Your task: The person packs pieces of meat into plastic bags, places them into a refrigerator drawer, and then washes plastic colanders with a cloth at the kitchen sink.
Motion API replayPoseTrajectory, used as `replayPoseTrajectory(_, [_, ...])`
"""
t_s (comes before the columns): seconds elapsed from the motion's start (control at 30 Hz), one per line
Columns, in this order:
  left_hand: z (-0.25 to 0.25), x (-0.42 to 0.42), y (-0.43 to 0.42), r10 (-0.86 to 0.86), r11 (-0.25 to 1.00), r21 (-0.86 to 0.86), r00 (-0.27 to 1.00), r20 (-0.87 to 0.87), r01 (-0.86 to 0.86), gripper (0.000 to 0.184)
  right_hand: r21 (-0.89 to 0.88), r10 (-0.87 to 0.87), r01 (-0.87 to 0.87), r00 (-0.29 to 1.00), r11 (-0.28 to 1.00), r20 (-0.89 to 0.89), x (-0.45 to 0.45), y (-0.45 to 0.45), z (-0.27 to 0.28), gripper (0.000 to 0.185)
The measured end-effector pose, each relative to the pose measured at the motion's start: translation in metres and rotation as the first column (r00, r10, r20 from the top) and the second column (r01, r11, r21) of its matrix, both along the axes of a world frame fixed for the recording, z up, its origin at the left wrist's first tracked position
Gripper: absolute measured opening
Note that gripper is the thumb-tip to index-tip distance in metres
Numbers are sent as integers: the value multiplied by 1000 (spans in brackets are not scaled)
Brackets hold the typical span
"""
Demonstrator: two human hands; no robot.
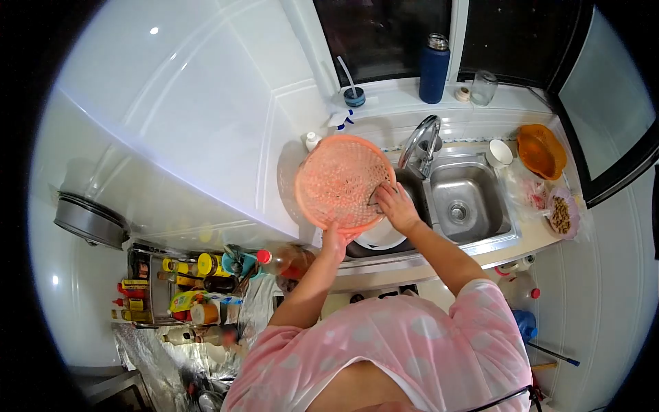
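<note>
An orange plastic colander (341, 180) is held tilted over the left sink basin, with dark specks on its inner wall. My left hand (336, 242) grips its near rim, thumb inside. At the right side of the colander, my right hand (396, 208) presses against the inner wall with bent fingers. Something dark shows beside these fingers, too small and partly covered to name. Beneath the colander, a white round basin (382, 235) sits in the left sink, mostly hidden.
The right steel sink (469, 200) lies beside a curved faucet (421, 145). Right of it are a white bowl (499, 154), an orange dish (541, 152) and a bowl of small brown pieces (563, 214). A blue bottle (434, 71) stands on the sill. Condiments crowd the left, near an amber bottle (292, 261).
</note>
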State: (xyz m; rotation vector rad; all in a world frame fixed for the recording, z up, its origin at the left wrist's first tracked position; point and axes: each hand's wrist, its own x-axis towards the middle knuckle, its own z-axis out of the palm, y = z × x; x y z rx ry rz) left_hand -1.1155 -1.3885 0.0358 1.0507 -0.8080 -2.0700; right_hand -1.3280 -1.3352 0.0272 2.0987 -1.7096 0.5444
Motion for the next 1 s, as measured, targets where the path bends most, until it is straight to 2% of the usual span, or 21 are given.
replayPoseTrajectory(0.07, [0,-4,-2,29,1000,4,1000,7,-29,41,-29,-110,111,994,993,19,23,-5,-12,29])
replayPoseTrajectory(0.1, [2,-4,-2,45,999,7,999,13,-45,39,57,-6,-13,948,998,319,36,-8,-33,41])
replayPoseTrajectory(0.17, [-13,-3,-8,-27,1000,4,995,94,27,34,57,86,-136,844,989,530,79,7,-2,49])
replayPoseTrajectory(0.2, [-20,-3,-12,-64,998,3,989,133,64,33,42,94,-142,824,989,559,91,11,8,51])
replayPoseTrajectory(0.27, [-22,-4,-16,-7,1000,1,993,114,7,32,11,107,-144,783,990,613,102,15,18,55])
replayPoseTrajectory(0.3, [-21,-4,-17,19,1000,3,994,105,-20,33,4,139,-174,800,985,583,96,13,11,49])
replayPoseTrajectory(0.4, [-4,8,-20,-228,974,24,970,80,227,35,24,134,-148,944,989,302,52,8,-24,41])
replayPoseTrajectory(0.43, [-1,7,-20,-218,976,32,958,185,216,38,3,109,-112,976,994,191,32,9,-28,34])
replayPoseTrajectory(0.53, [10,11,-20,-383,922,85,861,334,377,42,86,128,-139,984,987,127,-3,16,-40,29])
replayPoseTrajectory(0.63, [12,5,-13,-108,993,3,923,370,115,45,49,155,-172,959,984,239,8,15,-27,22])
replayPoseTrajectory(0.73, [6,-11,3,-191,981,22,933,305,193,44,24,172,-202,882,979,439,42,9,-9,21])
replayPoseTrajectory(0.77, [10,-17,13,-160,986,67,973,168,151,39,59,157,-215,850,975,503,58,7,-4,22])
replayPoseTrajectory(0.87, [5,-31,19,101,993,60,994,46,-104,32,108,146,-281,747,954,649,83,7,11,28])
replayPoseTrajectory(0.93, [-19,-23,8,44,997,62,998,41,-47,28,75,201,-354,680,932,705,84,11,21,31])
replayPoseTrajectory(0.97, [-22,-21,6,39,998,40,999,33,-40,27,212,164,-429,687,878,708,76,13,26,34])
replayPoseTrajectory(1.0, [-8,-22,9,34,999,17,999,28,-34,27,206,179,-423,706,882,685,72,16,26,34])
